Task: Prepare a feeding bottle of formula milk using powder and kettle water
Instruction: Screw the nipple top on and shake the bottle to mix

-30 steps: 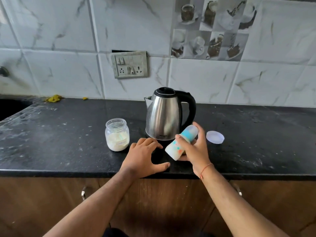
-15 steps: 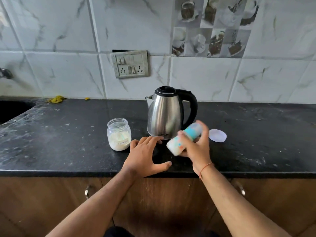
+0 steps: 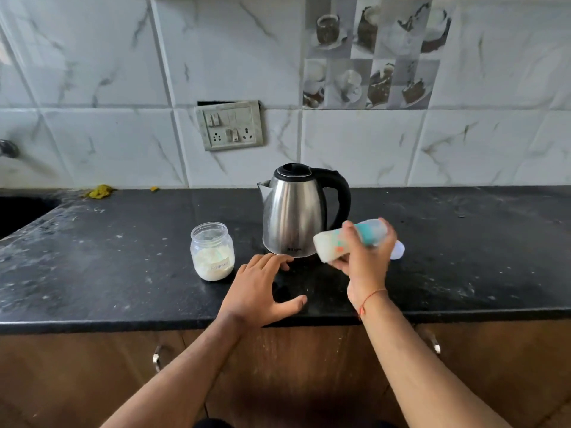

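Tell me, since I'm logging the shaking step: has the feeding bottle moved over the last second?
Yes. The feeding bottle in the right hand has risen and tipped flatter against the kettle, its base now overlapping the kettle's lower body.

I see two bare forearms with no sleeves. My right hand (image 3: 363,267) wears a thin red-orange thread (image 3: 369,299) around the wrist, one loose end hanging. My left hand (image 3: 258,288) wears nothing.

1. The counter (image 3: 92,273) is black, flecked with white.
2. The kettle (image 3: 293,211) is silver steel with black handle and lid.
3. The bottle (image 3: 330,245) is white, marked teal and orange.
4. The wall tiles (image 3: 92,57) are white, veined grey.
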